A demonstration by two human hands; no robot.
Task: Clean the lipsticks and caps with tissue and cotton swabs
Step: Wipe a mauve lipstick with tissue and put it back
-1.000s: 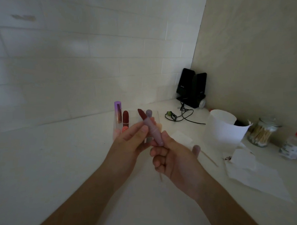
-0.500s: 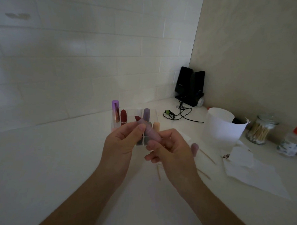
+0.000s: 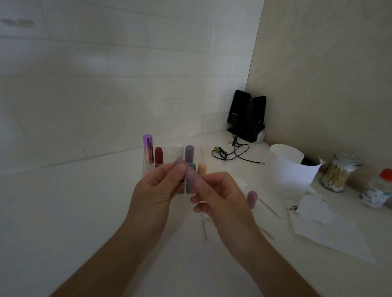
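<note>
Above the white surface [image 3: 64, 210], before the clear organizer [image 3: 172, 150], a mauve lipstick tube [image 3: 191, 177] is held tilted between both hands. The left hand [image 3: 157, 191] pinches its upper end and the right hand [image 3: 222, 199] its lower barrel, each grip clamped on the tube. It is probably light, rigid and smooth, so slippery, and best held by the barrel. A matching cap [image 3: 252, 199] rests near the right hand.

Open counter [image 3: 53, 209] to the left — cup [image 3: 288, 174], swab jar [image 3: 336, 174], tissues [image 3: 330, 235] crowd the right.
</note>
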